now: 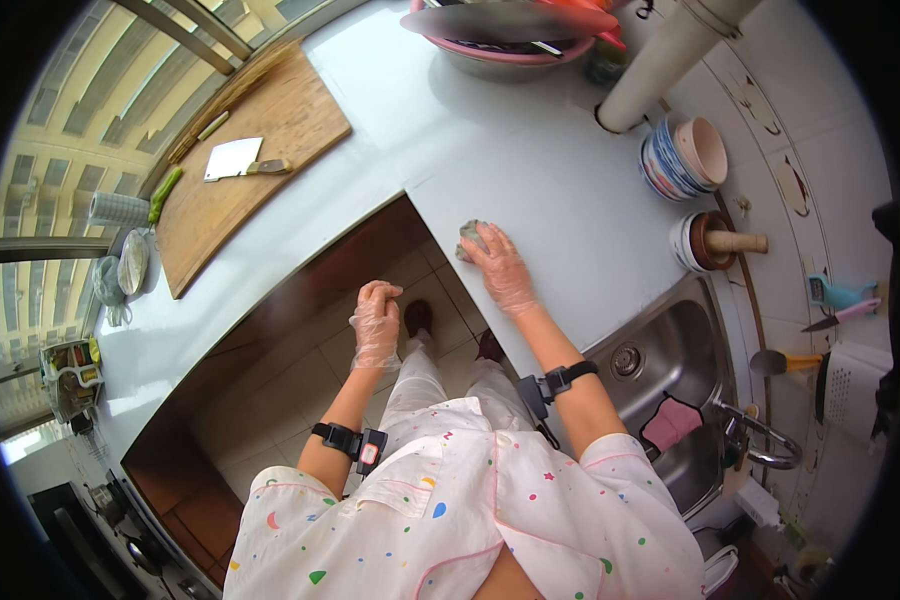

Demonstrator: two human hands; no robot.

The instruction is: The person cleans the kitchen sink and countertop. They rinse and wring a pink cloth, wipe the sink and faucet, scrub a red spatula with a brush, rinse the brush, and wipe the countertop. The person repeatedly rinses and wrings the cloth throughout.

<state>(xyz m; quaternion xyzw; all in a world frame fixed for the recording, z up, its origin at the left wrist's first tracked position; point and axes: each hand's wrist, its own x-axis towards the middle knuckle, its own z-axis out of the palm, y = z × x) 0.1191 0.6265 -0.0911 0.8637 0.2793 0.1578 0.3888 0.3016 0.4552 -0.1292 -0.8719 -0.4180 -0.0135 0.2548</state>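
My right hand (504, 274), in a clear plastic glove, presses a crumpled grey-green cloth (471, 234) onto the pale countertop (570, 195), close to its inner edge. Part of the cloth is hidden beneath the fingers. My left hand (376, 324), gloved the same way, hovers over the gap between the counters. Its fingers are loosely curled together, and nothing shows in them.
A wooden cutting board (270, 150) by the window carries a cleaver (234, 159) and a green pepper (166, 195). Stacked bowls (679, 157), a mortar with pestle (731, 241) and a steel sink (667, 360) line the right. A pink-rimmed basin (495, 64) stands at the far end.
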